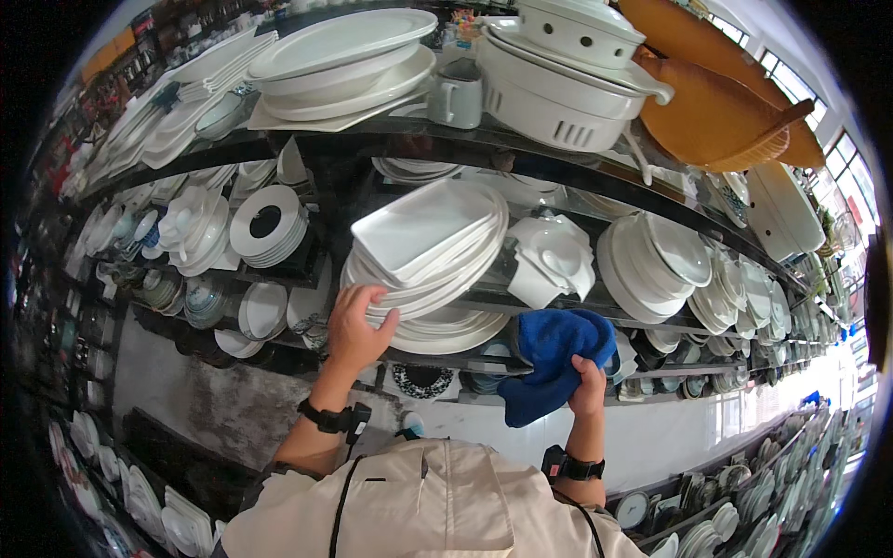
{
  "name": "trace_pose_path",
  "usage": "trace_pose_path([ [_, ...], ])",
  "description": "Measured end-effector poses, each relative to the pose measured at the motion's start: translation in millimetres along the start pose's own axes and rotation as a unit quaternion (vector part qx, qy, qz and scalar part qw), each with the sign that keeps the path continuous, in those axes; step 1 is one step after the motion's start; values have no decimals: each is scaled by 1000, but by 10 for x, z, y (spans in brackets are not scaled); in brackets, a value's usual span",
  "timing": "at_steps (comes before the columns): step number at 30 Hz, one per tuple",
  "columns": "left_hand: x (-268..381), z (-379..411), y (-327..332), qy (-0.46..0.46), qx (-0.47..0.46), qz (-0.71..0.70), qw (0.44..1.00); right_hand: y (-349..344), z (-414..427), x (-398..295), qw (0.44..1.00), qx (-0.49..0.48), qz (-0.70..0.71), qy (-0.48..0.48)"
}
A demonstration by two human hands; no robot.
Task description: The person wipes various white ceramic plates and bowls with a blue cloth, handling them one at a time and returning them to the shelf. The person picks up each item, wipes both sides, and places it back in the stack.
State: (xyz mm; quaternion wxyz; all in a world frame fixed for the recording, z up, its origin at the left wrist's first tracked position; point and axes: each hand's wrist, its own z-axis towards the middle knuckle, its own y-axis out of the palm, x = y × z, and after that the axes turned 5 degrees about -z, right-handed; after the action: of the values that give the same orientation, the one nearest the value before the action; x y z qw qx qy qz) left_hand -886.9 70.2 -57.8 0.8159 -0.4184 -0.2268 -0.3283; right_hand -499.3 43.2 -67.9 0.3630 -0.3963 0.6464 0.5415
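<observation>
My left hand (359, 328) is at the lower left edge of a stack of white oval plates (481, 258) on a dark shelf, its fingers apart and touching or very near the rims. A white rectangular dish (427, 227) lies on top of that stack. My right hand (588, 383) grips a blue cloth (561, 356) in front of the shelf edge, to the right of the stack. White square-edged dishes with a small bowl on top (554, 258) stand just above the cloth. More white plates (453, 331) lie under the stack, partly hidden.
On the upper shelf stand large oval platters (342, 49), a grey-white pitcher (457, 94), a white ceramic pot (558, 97) and brown leaf-shaped dishes (718, 118). Ring-shaped plates (268, 223) are stacked at left, deep white bowls (656, 265) at right. Crockery racks line the aisle behind.
</observation>
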Motion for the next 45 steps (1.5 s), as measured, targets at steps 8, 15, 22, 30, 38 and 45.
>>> trace_pose_path([
  [8, -325, 613, 12, 8, -34, 83, 996, 667, 106, 32, 1000, -17, -19, 11],
  [15, -466, 892, 60, -30, -116, 79, 990, 721, 186, 163, 999, -15, -31, -18],
  [22, -853, 1202, 195, -138, -90, 71, 984, 1017, 292, 103, 999, -8, -29, 24],
  [30, -1154, 1335, 228, -213, -146, 66, 964, 1361, 560, 330, 986, -116, -67, 100],
  [38, -1258, 1386, 189, -188, -121, -5, 975, 1751, 861, 477, 970, -147, 13, 193],
  [45, -1343, 1333, 223, -133, -82, -12, 988, 1916, 1021, 528, 959, -188, 43, 209],
])
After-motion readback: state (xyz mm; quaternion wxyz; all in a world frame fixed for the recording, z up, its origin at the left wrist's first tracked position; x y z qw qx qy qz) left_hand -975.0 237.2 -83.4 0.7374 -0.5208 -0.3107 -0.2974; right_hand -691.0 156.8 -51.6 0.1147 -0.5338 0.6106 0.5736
